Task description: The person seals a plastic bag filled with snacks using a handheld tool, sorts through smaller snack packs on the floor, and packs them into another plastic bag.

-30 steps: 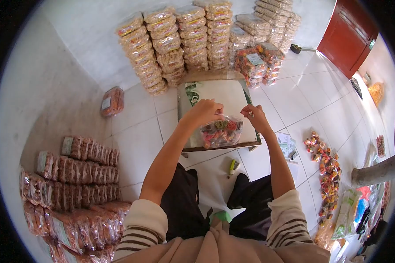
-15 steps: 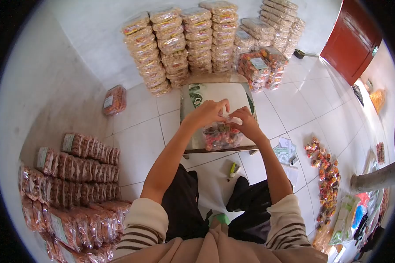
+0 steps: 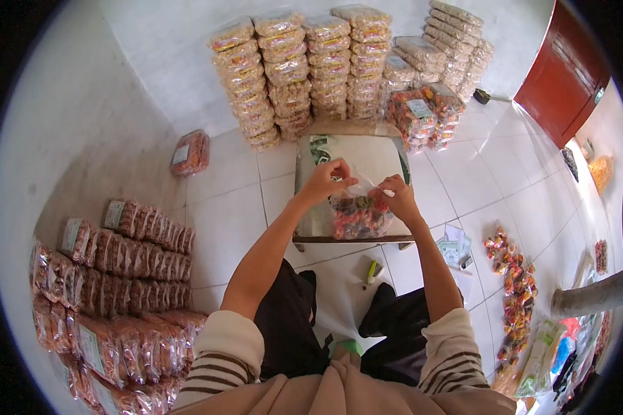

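Note:
A clear plastic bag (image 3: pixel 361 220) filled with small red, orange and dark wrapped packs rests at the near edge of a low table (image 3: pixel 356 153). My left hand (image 3: pixel 331 180) pinches the left side of the bag's loose top. On the other side my right hand (image 3: pixel 399 198) grips the right corner of the same plastic. Between the hands the clear top is stretched out, above the packs. Whether the bag's mouth is sealed I cannot tell.
Tall stacks of bagged snacks (image 3: pixel 284 72) line the back wall, with colourful filled bags (image 3: pixel 415 114) beside them. Rows of brown packs (image 3: pixel 131 270) fill the left floor. Loose wrapped packs (image 3: pixel 516 290) and printed labels (image 3: pixel 453 245) lie right; a green-and-white tool (image 3: pixel 374 271) lies near my feet.
My hands have moved apart, drawing the bag's top wider between them. The whole view has shifted slightly, with the table appearing a little further right.

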`<state>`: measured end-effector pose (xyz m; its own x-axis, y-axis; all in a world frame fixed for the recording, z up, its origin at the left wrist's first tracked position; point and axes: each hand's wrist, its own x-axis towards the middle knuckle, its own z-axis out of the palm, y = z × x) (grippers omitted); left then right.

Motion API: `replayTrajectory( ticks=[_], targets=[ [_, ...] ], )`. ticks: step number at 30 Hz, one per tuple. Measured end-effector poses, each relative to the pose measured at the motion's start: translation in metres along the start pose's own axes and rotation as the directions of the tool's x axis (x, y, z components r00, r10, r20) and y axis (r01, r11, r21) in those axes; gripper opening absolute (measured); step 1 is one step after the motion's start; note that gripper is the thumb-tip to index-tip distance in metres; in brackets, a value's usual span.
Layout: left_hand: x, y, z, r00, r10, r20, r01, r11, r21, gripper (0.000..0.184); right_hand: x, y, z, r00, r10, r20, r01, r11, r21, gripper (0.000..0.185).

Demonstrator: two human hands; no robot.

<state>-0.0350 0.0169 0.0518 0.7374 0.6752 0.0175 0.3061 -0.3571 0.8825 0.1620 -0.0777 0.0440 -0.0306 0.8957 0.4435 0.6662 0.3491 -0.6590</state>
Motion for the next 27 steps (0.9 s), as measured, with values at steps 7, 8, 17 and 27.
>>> replayTrajectory(
  ticks=[7,8,17,27],
  targets=[
    [-0.003,0.042,-0.002,0.845,0.47,-0.254,-0.434,0.881,0.187,0.031,-0.001,-0.005,-0.001,1.0,0.002,0.018,-0.002,1.0,-0.003,0.009],
    [-0.004,0.04,-0.007,0.969,0.246,-0.03,-0.239,0.959,0.155,0.033,-0.002,-0.006,-0.002,1.0,-0.007,0.01,0.007,1.0,0.002,0.011],
    [0.001,0.026,0.009,0.961,0.25,-0.122,-0.259,0.964,-0.063,0.021,-0.002,0.002,-0.003,0.999,-0.026,0.028,0.027,0.998,-0.049,0.014],
    [-0.008,0.026,0.014,0.959,0.211,-0.189,-0.229,0.97,-0.076,0.025,0.001,-0.023,-0.001,0.996,-0.004,0.086,0.02,0.981,-0.194,0.01]
  ],
)
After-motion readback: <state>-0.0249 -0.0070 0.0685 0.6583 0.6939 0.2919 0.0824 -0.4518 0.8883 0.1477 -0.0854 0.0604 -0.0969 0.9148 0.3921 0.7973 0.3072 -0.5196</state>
